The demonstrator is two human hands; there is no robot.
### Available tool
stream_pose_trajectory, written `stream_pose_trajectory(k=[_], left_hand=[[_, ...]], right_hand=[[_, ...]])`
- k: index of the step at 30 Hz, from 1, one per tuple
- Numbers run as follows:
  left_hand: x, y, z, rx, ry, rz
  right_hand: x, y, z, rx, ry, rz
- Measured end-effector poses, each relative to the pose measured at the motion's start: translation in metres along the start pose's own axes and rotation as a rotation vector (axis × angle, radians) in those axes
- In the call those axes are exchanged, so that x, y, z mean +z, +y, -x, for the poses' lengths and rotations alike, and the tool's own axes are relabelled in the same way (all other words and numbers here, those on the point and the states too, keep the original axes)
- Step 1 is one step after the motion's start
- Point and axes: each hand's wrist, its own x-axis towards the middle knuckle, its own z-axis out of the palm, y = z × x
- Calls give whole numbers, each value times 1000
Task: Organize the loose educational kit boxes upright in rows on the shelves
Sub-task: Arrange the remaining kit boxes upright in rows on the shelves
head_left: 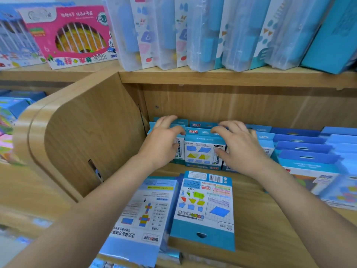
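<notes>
Starting nearest me: two loose boxes lie flat at the shelf [260, 219] front, thin slabs of glossy blue-white card. Cube box [143, 215] is on the L; shapes box [204, 207] touches it on the R, long axis front-to-back, hang-hole end twd me, barcode end twd the back. Both sit nearer me than my fingertips, so I reckon the hands must draw back to reach them. R looks closer to the shapes box, L to the cube box.

Further in, L hand [164, 144] bends its fingers over the tops of upright boxes [179, 151]; thumb hidden, can't tell if clamped. R hand [237, 146] pinches mid box [204, 149], index on header, thumb on front.

Beyond, blue rows [301, 149] stand vs. the wood back panel [231, 105], w/ clear packs [202, 35] above.
</notes>
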Motion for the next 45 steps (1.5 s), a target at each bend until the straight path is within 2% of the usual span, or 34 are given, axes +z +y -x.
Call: stream_pose_trajectory(k=[3, 6, 8, 11, 14, 16, 18, 22, 26, 32, 35, 40, 45], left_hand=[[-28, 19, 36, 2, -3, 145], [-53, 30, 90, -15, -30, 241], [-60, 28, 129, -74, -56, 296], [-53, 18, 185, -122, -210, 348], [-32, 8, 226, -86, -376, 155], [-20, 6, 238, -27, -286, 23], [-15, 2, 243, 18, -94, 28], [-15, 3, 234, -16, 234, -30], [-43, 14, 194, -215, 445, -104], [-92, 21, 137, -381, 699, 202], [-105, 17, 128, -441, 744, 396], [-108, 23, 127, -502, 693, 596], [-110, 33, 127, -385, 684, 502]], right_hand=[[-24, 0, 29, 149, -117, -584], [-33, -8, 68, 182, -130, -858], [-31, -20, 90, 172, -125, -920], [-23, -48, 106, 98, -107, -802], [-11, -82, 107, -86, -172, -634], [-4, -99, 106, -196, -245, -540], [2, -107, 105, -253, -338, -467], [8, -104, 102, -234, -454, -502], [11, -104, 98, -101, -333, -655], [16, -103, 92, 6, -215, -790], [13, -98, 91, 60, -125, -923], [-3, -91, 88, 94, -9, -1001], [-33, -87, 86, 82, 136, -899]])
